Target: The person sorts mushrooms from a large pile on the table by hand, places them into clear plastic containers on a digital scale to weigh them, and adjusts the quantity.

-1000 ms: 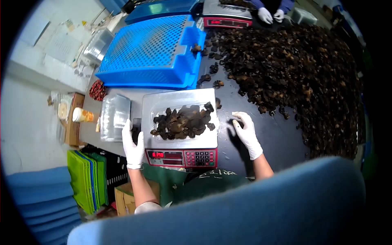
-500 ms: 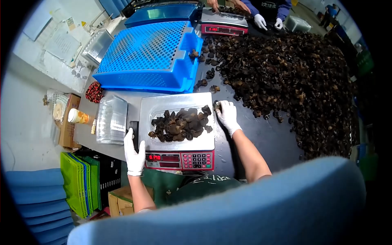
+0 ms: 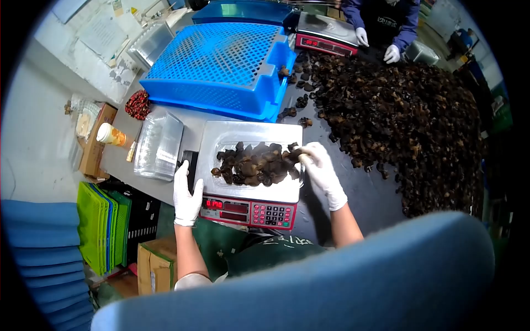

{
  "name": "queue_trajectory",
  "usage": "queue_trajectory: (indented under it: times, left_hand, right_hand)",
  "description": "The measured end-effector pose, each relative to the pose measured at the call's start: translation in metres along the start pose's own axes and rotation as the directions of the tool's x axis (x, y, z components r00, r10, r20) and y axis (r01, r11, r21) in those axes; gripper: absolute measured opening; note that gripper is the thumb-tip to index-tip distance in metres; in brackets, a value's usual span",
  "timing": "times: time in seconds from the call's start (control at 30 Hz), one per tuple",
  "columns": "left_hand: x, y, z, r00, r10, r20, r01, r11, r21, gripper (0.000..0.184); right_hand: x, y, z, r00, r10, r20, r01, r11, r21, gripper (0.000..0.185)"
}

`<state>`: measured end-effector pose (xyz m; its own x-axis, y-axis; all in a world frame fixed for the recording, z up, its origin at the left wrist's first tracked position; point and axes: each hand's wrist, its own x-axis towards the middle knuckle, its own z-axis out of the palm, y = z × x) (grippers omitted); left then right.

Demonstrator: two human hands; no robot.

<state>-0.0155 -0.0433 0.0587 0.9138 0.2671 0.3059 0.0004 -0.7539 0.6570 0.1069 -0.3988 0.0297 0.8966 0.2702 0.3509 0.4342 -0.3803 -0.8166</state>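
Observation:
In the head view, a clear plastic tray (image 3: 221,135) holding dark wood ear mushrooms (image 3: 256,164) rests on the steel scale (image 3: 210,132), whose red display reads 0.170. My white-gloved right hand (image 3: 327,176) is over the tray's right end, thumb and fingers closed on a dark wood ear mushroom (image 3: 294,148). Beside the scale's left edge is my gloved left hand (image 3: 187,194), its thumb spread from the fingers. The fingertips are next to a black block-like object (image 3: 191,165); whether they touch it I cannot tell.
A large heap of wood ear mushrooms (image 3: 408,116) covers the table's right side. Blue crates (image 3: 215,60) stand behind the scale. To the left are stacked clear trays (image 3: 160,146), a paper cup (image 3: 110,134) and a red bundle (image 3: 137,105). Across the table, a gloved co-worker (image 3: 386,27) is by another scale (image 3: 326,44).
My right hand has moved from the table beside the scale onto the tray's right end. My left hand stays by the scale's left side. The view has shifted slightly.

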Motion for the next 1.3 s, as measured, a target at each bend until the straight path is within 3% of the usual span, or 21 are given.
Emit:
queue_trajectory:
  times: [0.03, 0.1, 0.17, 0.23, 0.3, 0.4, 0.6, 0.7, 0.8, 0.9, 1.03, 1.1, 1.17, 1.23, 1.3]
  left_hand:
    - [0.001, -0.002, 0.004, 0.999, 0.033, 0.007, -0.033, 0.999, 0.007, 0.059]
    - [0.004, -0.003, 0.008, 0.997, 0.074, 0.015, -0.074, 0.997, 0.01, 0.058]
    - [0.004, -0.003, 0.01, 0.997, 0.06, 0.041, -0.059, 0.998, -0.029, 0.057]
    - [0.005, -0.006, 0.009, 0.997, 0.046, 0.055, -0.044, 0.998, -0.039, 0.058]
    - [0.006, -0.009, 0.011, 0.997, 0.03, 0.074, -0.028, 0.999, -0.031, 0.057]
    - [0.006, -0.017, 0.018, 0.984, -0.099, 0.147, 0.11, 0.991, -0.073, 0.048]
    - [0.011, -0.011, 0.04, 0.972, -0.177, 0.153, 0.197, 0.972, -0.125, 0.026]
    - [0.016, -0.013, 0.048, 0.951, -0.218, 0.218, 0.253, 0.956, -0.151, 0.024]
    - [0.019, -0.025, 0.061, 0.963, -0.201, 0.179, 0.242, 0.939, -0.243, 0.038]
    - [0.033, -0.033, 0.065, 0.938, -0.208, 0.278, 0.327, 0.796, -0.509, 0.04]
    - [0.083, -0.021, 0.06, 0.961, -0.13, 0.246, 0.257, 0.753, -0.606, 0.04]
    - [0.119, -0.016, 0.059, 0.959, -0.152, 0.239, 0.275, 0.704, -0.654, 0.041]
    - [0.159, -0.021, 0.07, 0.978, -0.134, 0.157, 0.204, 0.747, -0.632, 0.039]
    - [0.199, -0.031, 0.084, 0.988, -0.098, 0.115, 0.15, 0.745, -0.651, 0.037]
    - [0.234, -0.045, 0.099, 0.99, -0.102, 0.098, 0.141, 0.734, -0.665, 0.034]
  right_hand:
    - [0.001, -0.018, 0.0, 0.998, -0.002, 0.057, 0.009, 0.992, -0.126, 0.02]
    - [0.0, -0.023, 0.007, 1.0, -0.005, -0.008, 0.004, 0.991, -0.133, 0.026]
    - [-0.003, -0.015, 0.004, 1.0, 0.025, -0.017, -0.026, 0.997, -0.075, 0.032]
    - [-0.008, -0.011, -0.003, 0.982, 0.181, -0.06, -0.176, 0.981, 0.086, 0.033]
    - [-0.02, -0.002, -0.004, 0.963, 0.248, -0.106, -0.217, 0.946, 0.239, 0.029]
    - [-0.039, 0.015, -0.006, 0.941, 0.328, -0.079, -0.315, 0.938, 0.147, 0.029]
    - [-0.057, 0.008, -0.004, 0.827, 0.543, 0.142, -0.561, 0.786, 0.26, 0.044]
    - [-0.055, 0.005, 0.009, 0.825, 0.512, 0.239, -0.563, 0.777, 0.282, 0.049]
    - [-0.054, 0.006, 0.018, 0.842, 0.505, 0.19, -0.537, 0.751, 0.384, 0.049]
    - [-0.045, 0.011, 0.023, 0.878, 0.467, 0.099, -0.463, 0.78, 0.42, 0.046]
    - [0.003, -0.013, 0.007, 0.886, 0.452, 0.102, -0.445, 0.769, 0.459, 0.045]
    - [0.036, -0.012, 0.005, 0.913, 0.403, 0.066, -0.39, 0.812, 0.434, 0.045]
    - [0.075, -0.008, 0.007, 0.956, 0.292, 0.03, -0.283, 0.888, 0.363, 0.047]
    - [0.109, -0.013, 0.007, 0.944, 0.329, 0.03, -0.318, 0.883, 0.345, 0.047]
    - [0.14, 0.023, 0.02, 0.97, 0.244, -0.011, -0.232, 0.935, 0.267, 0.047]
